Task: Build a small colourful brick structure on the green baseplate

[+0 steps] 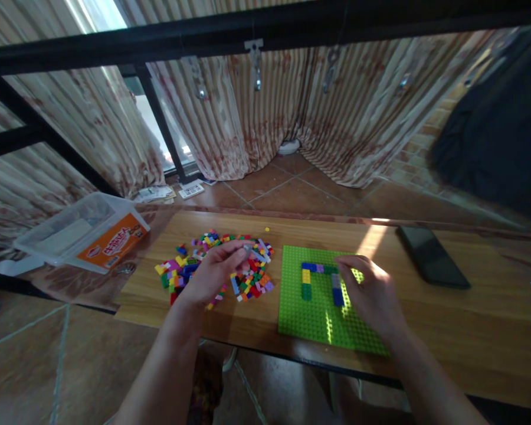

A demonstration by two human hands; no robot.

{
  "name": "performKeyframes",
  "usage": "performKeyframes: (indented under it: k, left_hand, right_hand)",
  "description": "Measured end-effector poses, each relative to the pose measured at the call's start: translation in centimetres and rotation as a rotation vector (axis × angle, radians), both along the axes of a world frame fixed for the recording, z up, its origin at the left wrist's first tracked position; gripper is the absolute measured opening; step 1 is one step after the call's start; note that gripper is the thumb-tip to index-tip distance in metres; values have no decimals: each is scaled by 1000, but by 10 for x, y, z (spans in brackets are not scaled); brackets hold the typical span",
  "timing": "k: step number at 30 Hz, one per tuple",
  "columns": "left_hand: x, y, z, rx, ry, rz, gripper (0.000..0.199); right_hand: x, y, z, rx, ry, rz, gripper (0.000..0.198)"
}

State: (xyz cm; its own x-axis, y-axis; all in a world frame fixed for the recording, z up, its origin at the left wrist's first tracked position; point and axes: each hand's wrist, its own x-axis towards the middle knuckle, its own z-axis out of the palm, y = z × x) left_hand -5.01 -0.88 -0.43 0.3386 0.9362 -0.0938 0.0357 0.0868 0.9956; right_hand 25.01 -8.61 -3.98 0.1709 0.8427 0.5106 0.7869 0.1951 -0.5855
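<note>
Our L hand [216, 268] has a grey brick [248, 249] pinched b/w thumb & fingertips, above the pile [252, 283]. Our R hand [371, 289] is over the green plate [292, 319], fingertips bunched at the far R corner of the 3-sided build [320, 268], whose open side faces us; can't tell if they're gripping anything. Phone [432, 258] lies R of plate, box [115, 243] w/ orange label L of pile.
</note>
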Motion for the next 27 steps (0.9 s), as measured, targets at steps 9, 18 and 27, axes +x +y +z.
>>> performKeyframes:
  k: [9, 18, 27]
  left_hand:
    - [66, -27, -13, -44, -36, -310, 27]
    - [93, -35, -20, 191, 96, -403, 22]
    - [92, -25, -32, 311, 278, -303, 22]
  right_hand:
    - [-19, -8, 16, -82, 167, 171, 19]
    - [-16, -16, 18, -243, 115, 411, 19]
    - [12, -19, 10, -282, -27, 305, 12]
